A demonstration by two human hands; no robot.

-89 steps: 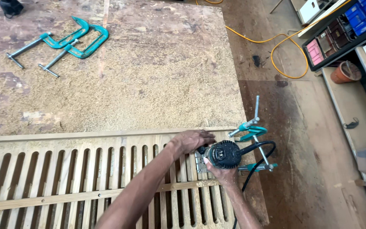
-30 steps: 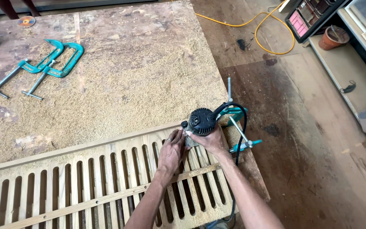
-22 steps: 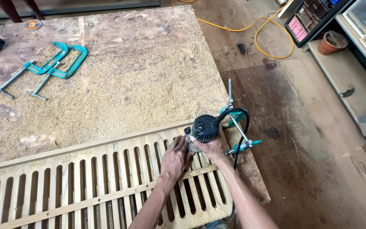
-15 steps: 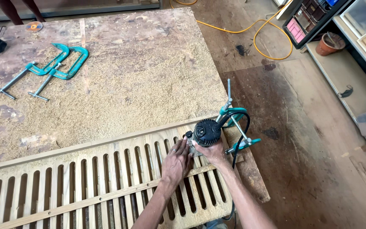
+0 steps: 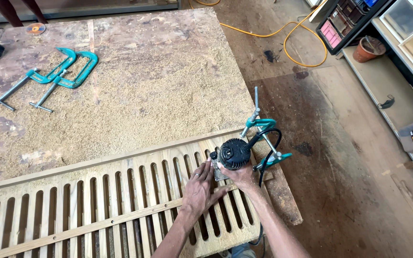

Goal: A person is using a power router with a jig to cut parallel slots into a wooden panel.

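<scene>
we see the right hand (image 5: pixel 241 176) wrapped around the base of a round black handheld router (image 5: pixel 233 154), which stands upright on the right end of the long slotted pale wood panel (image 5: pixel 96 200), forearm reaching in from five o'clock. the left hand (image 5: pixel 201 187) lies flat at the router's seven o'clock, fingers spread wide on the slats, holding nothing. a teal metal clamp (image 5: pixel 263 138) grips the panel's edge at the router's two o'clock.
</scene>
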